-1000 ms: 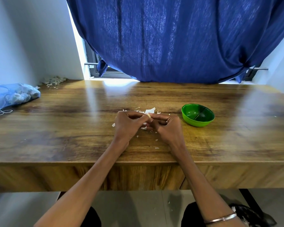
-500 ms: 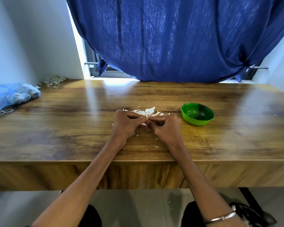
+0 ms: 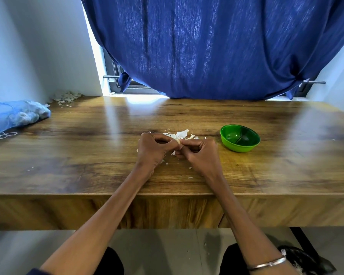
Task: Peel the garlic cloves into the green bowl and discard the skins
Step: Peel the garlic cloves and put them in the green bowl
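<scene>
Both hands, left hand [image 3: 151,149] and right hand [image 3: 202,155], are pinching 1 small pale garlic clove [image 3: 178,141] between curled fingers above the wooden desk [image 3: 87,155]. Papery white skins [image 3: 180,134] are lying loose behind; the round green plastic bowl [image 3: 240,138] is looking empty, so most peeling appears left.

This looks like a room in a home: a wooden table [image 3: 87,155] stands by a window [image 3: 115,80] with a big blue curtain [image 3: 216,46] and plain white walls [image 3: 38,46].
</scene>
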